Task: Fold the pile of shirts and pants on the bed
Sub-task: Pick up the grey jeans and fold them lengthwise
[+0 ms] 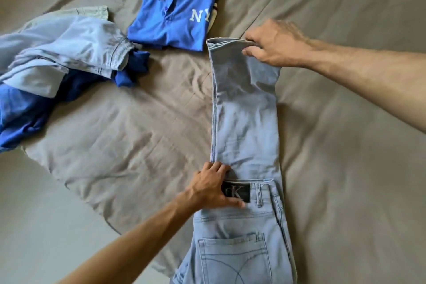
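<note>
Light blue jeans (pixel 244 117) lie lengthwise on the bed, legs stacked and folded back over the waist, whose black patch and back pocket show near me. My right hand (pixel 274 44) pinches the far folded end of the legs. My left hand (pixel 214 187) rests with fingers spread on the jeans' left edge, beside the patch. A folded blue polo shirt (pixel 173 14) with white "NY" letters lies beyond the jeans. At the left sits an unfolded pile (pixel 57 64) of pale blue pants and dark blue shirts.
A grey-brown sheet (pixel 345 145) covers the bed, creased in the middle. A strip of cream cloth peeks out from under the polo's right side. A pale green garment edge (pixel 92 11) shows behind the pile.
</note>
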Tool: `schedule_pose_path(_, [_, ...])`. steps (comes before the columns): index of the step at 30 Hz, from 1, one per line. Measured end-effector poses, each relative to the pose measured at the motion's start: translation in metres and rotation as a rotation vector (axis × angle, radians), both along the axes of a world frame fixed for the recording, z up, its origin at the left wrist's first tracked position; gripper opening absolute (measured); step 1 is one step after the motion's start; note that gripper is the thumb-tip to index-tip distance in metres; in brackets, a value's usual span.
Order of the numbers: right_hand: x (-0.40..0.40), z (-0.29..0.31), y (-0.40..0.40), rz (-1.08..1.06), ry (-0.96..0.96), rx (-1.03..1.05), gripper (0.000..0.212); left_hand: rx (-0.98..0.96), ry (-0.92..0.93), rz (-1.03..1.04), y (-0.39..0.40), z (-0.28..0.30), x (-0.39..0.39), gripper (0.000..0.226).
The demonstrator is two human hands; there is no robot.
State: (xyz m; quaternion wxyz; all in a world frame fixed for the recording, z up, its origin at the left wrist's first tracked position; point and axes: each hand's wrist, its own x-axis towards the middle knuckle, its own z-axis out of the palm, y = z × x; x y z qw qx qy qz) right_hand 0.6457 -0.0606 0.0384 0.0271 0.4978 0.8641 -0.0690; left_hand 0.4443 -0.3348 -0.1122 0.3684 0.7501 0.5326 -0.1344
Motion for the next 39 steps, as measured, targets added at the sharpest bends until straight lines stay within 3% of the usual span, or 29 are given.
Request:
schedule_pose_path(2, [0.001, -0.002, -0.015, 0.002, -0.003, 0.013, 0.028, 0.001, 0.115, -0.023, -0.015, -0.010, 0.010, 0.119])
schedule_pose_path(4, [0.004, -0.002, -0.030, -0.001, 0.004, 0.014, 0.026, 0.050, 0.205, -0.118, -0.024, -0.007, 0.024, 0.120])
schedule_pose_path(6, [0.006, 0.001, -0.048, 0.007, -0.008, 0.007, 0.023, 0.053, 0.268, -0.134, -0.037, 0.013, 0.033, 0.103])
schedule_pose_path(8, [0.008, 0.005, -0.066, 0.006, -0.005, 0.003, 0.020, 0.024, 0.289, -0.090, -0.048, 0.026, 0.032, 0.068])
schedule_pose_path(11, [0.013, 0.014, -0.094, 0.011, -0.027, 0.022, 0.020, 0.021, 0.251, -0.045, -0.069, 0.060, 0.028, 0.045])
schedule_pose_path(16, [0.009, 0.033, -0.152, 0.046, 0.052, 0.078, 0.019, 0.316, 0.080, -0.014, -0.165, 0.153, 0.015, 0.021])
schedule_pose_path(19, [0.003, 0.028, -0.212, 0.179, 0.128, 0.120, 0.022, 0.466, -0.075, -0.011, -0.257, 0.181, -0.001, 0.019])
schedule_pose_path(21, [0.002, 0.009, -0.266, 0.319, 0.129, 0.195, 0.026, 0.490, -0.044, -0.100, -0.314, 0.188, -0.013, 0.028])
schedule_pose_path(23, [0.000, -0.022, -0.331, 0.451, 0.036, 0.218, 0.028, 0.592, 0.138, -0.169, -0.366, 0.179, -0.011, 0.073])
schedule_pose_path(24, [0.001, -0.042, -0.359, 0.484, -0.021, 0.186, 0.028, 0.590, 0.174, -0.113, -0.392, 0.168, -0.007, 0.073])
schedule_pose_path(26, [0.001, -0.083, -0.408, 0.499, -0.134, 0.090, 0.029, 0.563, 0.120, 0.010, -0.439, 0.142, 0.009, 0.036])
schedule_pose_path(27, [0.001, -0.104, -0.428, 0.495, -0.207, 0.044, 0.032, 0.544, 0.122, 0.013, -0.460, 0.127, 0.018, 0.030])
schedule_pose_path(28, [-0.001, -0.121, -0.447, 0.482, -0.260, -0.001, 0.035, 0.527, 0.117, 0.032, -0.484, 0.116, 0.030, 0.033])
schedule_pose_path(33, [0.004, -0.157, -0.475, 0.333, -0.230, -0.031, 0.042, 0.945, 0.125, 0.135, -0.515, 0.084, 0.036, 0.041])
schedule_pose_path(39, [0.005, -0.141, -0.475, 0.274, -0.194, -0.049, 0.044, 0.937, 0.080, 0.172, -0.531, 0.079, 0.044, 0.033])
